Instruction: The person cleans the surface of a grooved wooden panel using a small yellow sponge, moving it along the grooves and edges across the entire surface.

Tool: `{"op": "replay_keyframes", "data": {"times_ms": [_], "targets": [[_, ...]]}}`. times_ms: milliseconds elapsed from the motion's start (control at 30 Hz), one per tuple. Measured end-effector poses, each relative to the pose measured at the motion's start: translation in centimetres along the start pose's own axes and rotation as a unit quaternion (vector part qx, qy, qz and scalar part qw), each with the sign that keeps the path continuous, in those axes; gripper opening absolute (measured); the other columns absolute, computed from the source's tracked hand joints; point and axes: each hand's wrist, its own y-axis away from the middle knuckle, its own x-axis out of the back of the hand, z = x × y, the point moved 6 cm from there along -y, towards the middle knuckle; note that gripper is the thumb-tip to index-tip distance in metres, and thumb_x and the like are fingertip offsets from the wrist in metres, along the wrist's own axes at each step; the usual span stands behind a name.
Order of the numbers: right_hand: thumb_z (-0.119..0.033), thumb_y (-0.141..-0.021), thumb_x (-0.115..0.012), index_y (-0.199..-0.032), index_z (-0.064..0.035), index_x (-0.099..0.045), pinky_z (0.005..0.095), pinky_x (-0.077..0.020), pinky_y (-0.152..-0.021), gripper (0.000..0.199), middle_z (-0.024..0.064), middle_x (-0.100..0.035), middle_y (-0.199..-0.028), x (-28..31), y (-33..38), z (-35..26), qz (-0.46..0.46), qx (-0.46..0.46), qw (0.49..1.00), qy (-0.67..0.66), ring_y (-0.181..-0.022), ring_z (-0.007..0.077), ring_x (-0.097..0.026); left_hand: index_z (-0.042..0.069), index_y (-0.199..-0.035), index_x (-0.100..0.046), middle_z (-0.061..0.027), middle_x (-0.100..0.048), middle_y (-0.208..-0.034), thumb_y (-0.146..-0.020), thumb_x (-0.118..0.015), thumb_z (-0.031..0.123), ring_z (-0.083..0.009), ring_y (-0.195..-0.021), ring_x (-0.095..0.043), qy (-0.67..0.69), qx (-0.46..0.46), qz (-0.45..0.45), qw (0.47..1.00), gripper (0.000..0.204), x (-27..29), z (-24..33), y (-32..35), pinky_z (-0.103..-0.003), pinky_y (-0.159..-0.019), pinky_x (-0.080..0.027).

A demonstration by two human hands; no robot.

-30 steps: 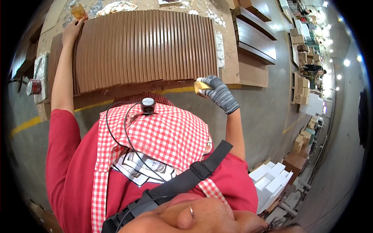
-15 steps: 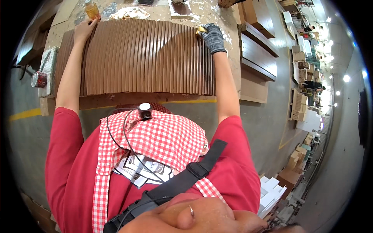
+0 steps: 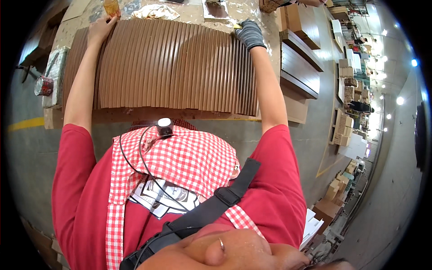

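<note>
A row of brown wooden slats (image 3: 171, 67) stands on edge across the workbench in front of me. My left hand (image 3: 101, 28), bare, rests on the far top edge of the slats at the left end. My right hand (image 3: 249, 32) wears a grey knit glove and presses a small yellow sponge (image 3: 237, 26) against the far edge of the slats near the right end. Both my arms reach straight forward over the slats.
A red tin (image 3: 43, 85) sits on a block at the left. An amber jar (image 3: 111, 6) and a crumpled cloth (image 3: 155, 11) lie beyond the slats. Stacked brown panels (image 3: 299, 63) stand to the right. Cardboard boxes (image 3: 335, 193) line the floor at the right.
My gloved right hand has moved from the near right corner of the slats up to their far edge, carrying the sponge. My left hand has stayed at the far left edge.
</note>
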Motion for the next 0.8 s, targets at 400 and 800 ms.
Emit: {"op": "replay_keyframes", "data": {"times_ms": [400, 800], "targets": [[-0.030, -0.077, -0.063, -0.096, -0.0104, -0.069, 0.0394, -0.0465, -0.089, 0.028, 0.0155, -0.062, -0.105, 1.1, 0.5, -0.2, -0.025, 0.000, 0.999, 0.022, -0.098, 0.0318, -0.059, 0.011, -0.101, -0.067, -0.0170, -0.065, -0.098, -0.084, -0.044, 0.058, -0.0346, -0.095, -0.060, 0.007, 0.040, -0.013, 0.999, 0.054, 0.2, 1.1, -0.2, -0.045, -0.083, -0.046], [-0.031, -0.078, -0.061, -0.096, -0.0103, -0.068, 0.0412, -0.0442, -0.090, 0.028, 0.0164, -0.060, -0.107, -1.1, 3.3, 0.0, 0.026, -0.024, 0.994, -0.107, -0.102, 0.0343, -0.055, 0.009, -0.101, -0.067, -0.0171, -0.064, -0.099, -0.086, -0.045, 0.053, -0.0341, -0.094, -0.061, 0.004, 0.046, -0.057, 0.997, 0.051, -0.6, 0.6, 0.3, -0.042, -0.081, -0.046]]}}
